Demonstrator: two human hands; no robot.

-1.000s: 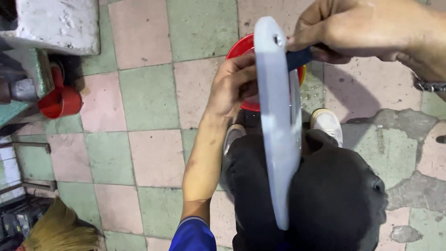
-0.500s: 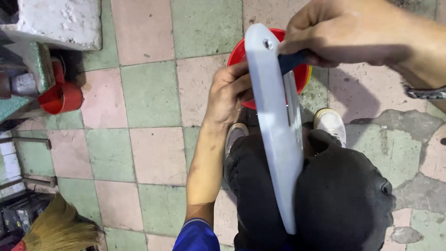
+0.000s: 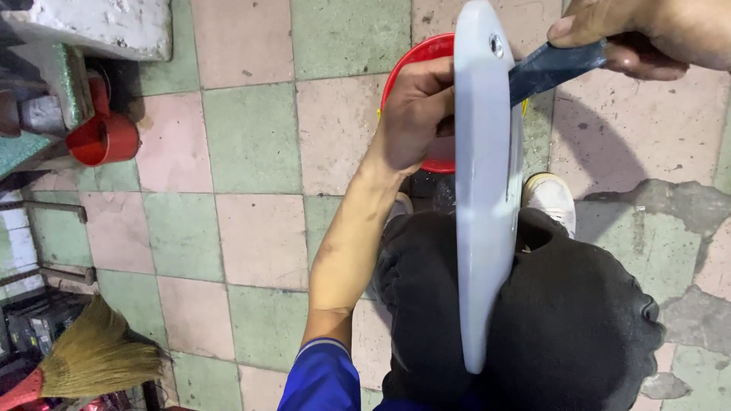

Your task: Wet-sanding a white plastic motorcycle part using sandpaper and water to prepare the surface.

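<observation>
A long pale grey moulded panel [image 3: 483, 190] stands on edge over my lap, reaching from my knees to the top of the view. My left hand [image 3: 415, 114] grips its left side near the upper end. My right hand [image 3: 647, 30] at the top right holds a dark blue-grey flat tool [image 3: 552, 67] whose tip touches the panel's right side near a small screw hole. Behind the panel a red bucket [image 3: 415, 65] sits on the floor. My black trousers [image 3: 563, 320] fill the lower right.
The floor is pink and green tiles [image 3: 251, 137], cracked at the right [image 3: 670, 205]. A small red cup-like container [image 3: 103, 137] sits at the left by a green metal base [image 3: 61, 84]. A straw broom [image 3: 91, 358] lies at the lower left. White shoes [image 3: 552, 199] show below the bucket.
The view has shifted so the panel now reaches higher in frame. My right hand has moved up and to the right, leaving more of the tool's blade showing against the panel.
</observation>
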